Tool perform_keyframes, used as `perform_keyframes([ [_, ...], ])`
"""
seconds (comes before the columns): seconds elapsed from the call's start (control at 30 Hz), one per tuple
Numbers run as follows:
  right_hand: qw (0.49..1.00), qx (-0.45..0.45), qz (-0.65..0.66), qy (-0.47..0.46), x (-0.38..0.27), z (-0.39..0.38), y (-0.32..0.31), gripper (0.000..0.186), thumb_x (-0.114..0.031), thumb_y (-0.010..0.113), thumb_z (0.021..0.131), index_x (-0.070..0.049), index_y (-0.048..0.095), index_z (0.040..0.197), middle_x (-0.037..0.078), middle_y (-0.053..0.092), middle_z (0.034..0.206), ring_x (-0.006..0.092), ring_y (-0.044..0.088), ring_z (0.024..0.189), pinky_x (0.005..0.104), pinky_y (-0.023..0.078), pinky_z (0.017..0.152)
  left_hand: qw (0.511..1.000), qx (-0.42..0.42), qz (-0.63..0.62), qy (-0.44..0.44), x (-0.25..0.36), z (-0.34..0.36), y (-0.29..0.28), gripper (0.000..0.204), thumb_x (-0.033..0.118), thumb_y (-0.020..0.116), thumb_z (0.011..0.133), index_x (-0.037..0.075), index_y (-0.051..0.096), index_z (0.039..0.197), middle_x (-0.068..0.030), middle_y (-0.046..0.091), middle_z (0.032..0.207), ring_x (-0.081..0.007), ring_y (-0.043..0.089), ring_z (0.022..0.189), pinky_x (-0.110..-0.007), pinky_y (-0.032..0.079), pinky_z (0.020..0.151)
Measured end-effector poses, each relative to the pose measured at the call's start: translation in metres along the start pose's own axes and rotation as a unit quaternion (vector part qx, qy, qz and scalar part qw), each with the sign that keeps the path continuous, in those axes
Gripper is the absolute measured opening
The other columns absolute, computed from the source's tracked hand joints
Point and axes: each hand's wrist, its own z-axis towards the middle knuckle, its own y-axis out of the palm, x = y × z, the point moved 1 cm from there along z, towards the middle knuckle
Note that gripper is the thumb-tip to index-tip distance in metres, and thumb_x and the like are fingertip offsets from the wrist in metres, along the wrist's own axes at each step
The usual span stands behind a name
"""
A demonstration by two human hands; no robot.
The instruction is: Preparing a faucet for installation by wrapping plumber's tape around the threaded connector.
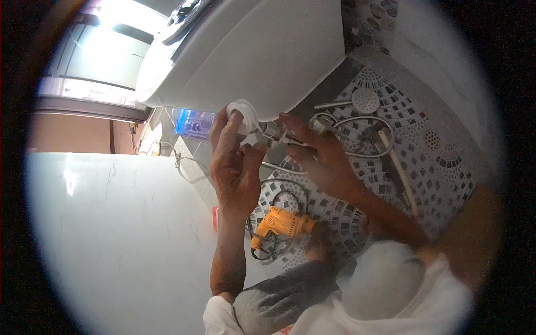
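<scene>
White ring fitting pinched in left hand fingers.

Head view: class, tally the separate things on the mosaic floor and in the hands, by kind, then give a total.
Yellow power drill: 1
Round shower head: 1
Grey hose: 1
Long pale stick: 1
White round fitting, at the left hand and right hand: 1
Total: 5

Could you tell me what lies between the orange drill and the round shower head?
In the head view, looped grey hoses on mosaic floor lie between orange drill and round shower head.
</scene>
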Motion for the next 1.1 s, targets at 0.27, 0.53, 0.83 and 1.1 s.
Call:
perform_keyframes([
  [0.27,0.998,-0.010,0.054,0.006,0.000,-0.008,0.005,0.065,-0.028,0.062,0.093,-0.009,0.034,0.148,0.022,0.053,0.130,0.0271,0.057,0.112,0.0392,0.046,0.095,1.000,-0.001,0.018,0.006,0.001,-0.006,0.013,0.048,-0.006,0.061,0.087,-0.008,0.045,0.132,-0.0207,0.032,0.145,-0.0312,0.050,0.125,-0.035,0.055,0.094],
  [0.53,0.911,-0.054,0.320,0.256,-0.026,-0.005,0.006,0.053,-0.032,0.054,0.097,-0.011,0.038,0.143,0.016,0.051,0.129,0.0273,0.052,0.118,0.0384,0.042,0.100,0.999,0.013,0.041,0.013,-0.008,-0.009,0.012,0.051,-0.009,0.063,0.083,-0.009,0.046,0.131,-0.0213,0.033,0.145,-0.0281,0.063,0.106,-0.030,0.060,0.079],
  [0.83,0.958,-0.063,0.220,0.174,0.018,-0.020,0.011,0.039,-0.029,0.047,0.099,-0.002,0.053,0.126,0.016,0.057,0.120,0.0200,0.057,0.111,0.0350,0.050,0.088,0.986,-0.021,0.166,0.009,-0.011,-0.018,0.025,0.051,-0.005,0.067,0.082,-0.006,0.048,0.130,-0.0201,0.034,0.144,-0.0258,0.064,0.103,-0.026,0.059,0.071],
  [1.1,0.972,-0.022,0.140,0.188,0.012,-0.022,0.005,0.030,-0.021,0.051,0.096,-0.003,0.055,0.120,0.015,0.058,0.115,0.0220,0.060,0.102,0.0370,0.051,0.080,0.998,-0.018,0.064,-0.005,-0.017,-0.019,0.011,0.042,0.004,0.064,0.087,-0.004,0.055,0.127,-0.0205,0.041,0.140,-0.0276,0.057,0.116,-0.029,0.056,0.078],
])
